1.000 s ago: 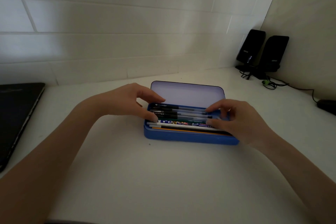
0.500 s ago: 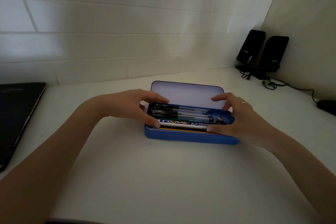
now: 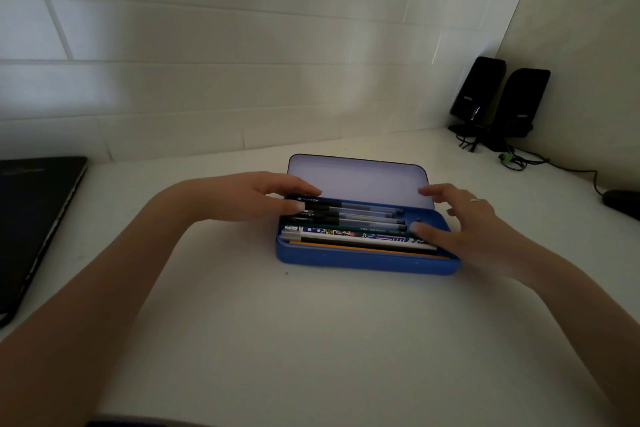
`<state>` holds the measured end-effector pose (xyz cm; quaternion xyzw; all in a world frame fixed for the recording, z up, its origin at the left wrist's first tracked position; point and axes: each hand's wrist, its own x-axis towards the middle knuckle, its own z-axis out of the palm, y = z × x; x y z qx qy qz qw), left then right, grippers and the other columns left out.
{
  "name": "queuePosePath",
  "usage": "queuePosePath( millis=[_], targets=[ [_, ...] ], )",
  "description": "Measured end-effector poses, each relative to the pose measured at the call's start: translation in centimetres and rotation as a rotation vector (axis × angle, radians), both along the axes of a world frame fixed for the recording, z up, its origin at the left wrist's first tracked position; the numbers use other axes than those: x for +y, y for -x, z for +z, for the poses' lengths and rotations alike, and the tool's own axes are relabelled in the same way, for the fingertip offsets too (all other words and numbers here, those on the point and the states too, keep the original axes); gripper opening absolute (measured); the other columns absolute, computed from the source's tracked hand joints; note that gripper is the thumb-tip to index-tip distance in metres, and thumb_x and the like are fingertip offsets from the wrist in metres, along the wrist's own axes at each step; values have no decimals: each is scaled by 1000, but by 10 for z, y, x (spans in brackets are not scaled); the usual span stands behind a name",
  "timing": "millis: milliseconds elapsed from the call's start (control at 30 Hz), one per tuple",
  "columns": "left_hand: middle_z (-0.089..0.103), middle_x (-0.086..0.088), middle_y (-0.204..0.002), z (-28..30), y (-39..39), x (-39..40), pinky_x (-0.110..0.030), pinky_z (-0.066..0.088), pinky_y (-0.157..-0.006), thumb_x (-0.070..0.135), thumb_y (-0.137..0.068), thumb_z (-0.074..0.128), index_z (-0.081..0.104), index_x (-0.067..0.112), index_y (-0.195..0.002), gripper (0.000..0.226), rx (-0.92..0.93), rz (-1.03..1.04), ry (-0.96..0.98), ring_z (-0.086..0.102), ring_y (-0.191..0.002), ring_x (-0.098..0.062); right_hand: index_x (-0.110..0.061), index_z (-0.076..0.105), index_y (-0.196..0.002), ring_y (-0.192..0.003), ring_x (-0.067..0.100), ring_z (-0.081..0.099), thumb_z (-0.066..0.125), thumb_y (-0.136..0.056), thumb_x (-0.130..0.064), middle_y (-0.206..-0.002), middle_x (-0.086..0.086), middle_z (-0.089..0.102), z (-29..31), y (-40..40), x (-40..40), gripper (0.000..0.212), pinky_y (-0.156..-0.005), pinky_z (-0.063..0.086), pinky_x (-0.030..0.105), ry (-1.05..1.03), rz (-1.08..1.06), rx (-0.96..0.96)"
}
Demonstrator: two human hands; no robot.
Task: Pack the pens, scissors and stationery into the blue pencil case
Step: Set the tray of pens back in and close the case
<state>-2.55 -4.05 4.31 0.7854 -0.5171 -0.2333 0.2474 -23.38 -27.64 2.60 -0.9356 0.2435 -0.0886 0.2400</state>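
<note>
The case (image 3: pixel 363 262) sits open on the desk (image 3: pixel 311 340), pens (image 3: pixel 349 218) packed between both grips. Left hand (image 3: pixel 249 196) and right hand (image 3: pixel 474 229) rest spread, holding nothing. Proud pens could jam the lid (image 3: pixel 356 180).

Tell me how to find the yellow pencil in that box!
Look at the blue pencil case lying open in the middle of the white desk, between the two hands. The yellow pencil lies flat along the case's front wall, nearest the person. The pens behind it are black and clear; it alone is orange-yellow.
</note>
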Motion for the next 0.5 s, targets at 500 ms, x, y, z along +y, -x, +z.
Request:
queuePosePath(
  millis=[500],
  targets=[
    [65, -11, -107, -15, -12, -12, -35, 50, -79, 5, -85, 60, 53, 15, -119, 36, 286, 435, 370, 59, -89, -22, -33, 46, -127, -104, 13, 61, 45, -93, -45, -114, -2, 65, -3, -4, -1, 36, -95, 43, 34, -515, -120, -364]
  ],
)
